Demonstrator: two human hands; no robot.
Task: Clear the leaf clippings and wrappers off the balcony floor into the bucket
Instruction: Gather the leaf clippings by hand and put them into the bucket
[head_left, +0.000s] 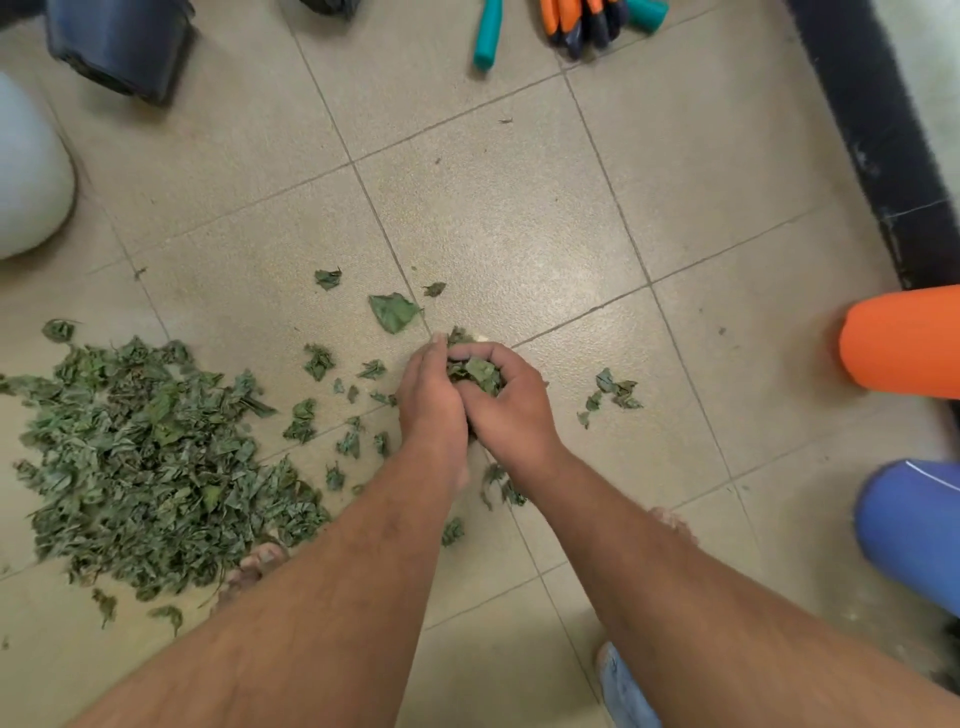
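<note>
A big heap of green leaf clippings (150, 462) lies on the tiled floor at the left. Loose clippings are scattered around it, with one larger leaf (393, 310) just beyond my hands and a few bits (613, 392) to the right. My right hand (511, 410) curls round a handful of clippings (478, 371) held just above the floor. My left hand (431, 400) presses against that handful from the left, fingers nearly straight. No bucket can be told for sure in view.
A white rounded container (28, 171) and a dark pot (122, 47) stand at the far left. Teal-handled shears (488, 34) and orange gloves (579, 21) lie at the top. An orange cylinder (904, 343) and a blue one (914, 530) lie at the right beside a black wall base (883, 135). Bare toes (257, 564) show under my left arm.
</note>
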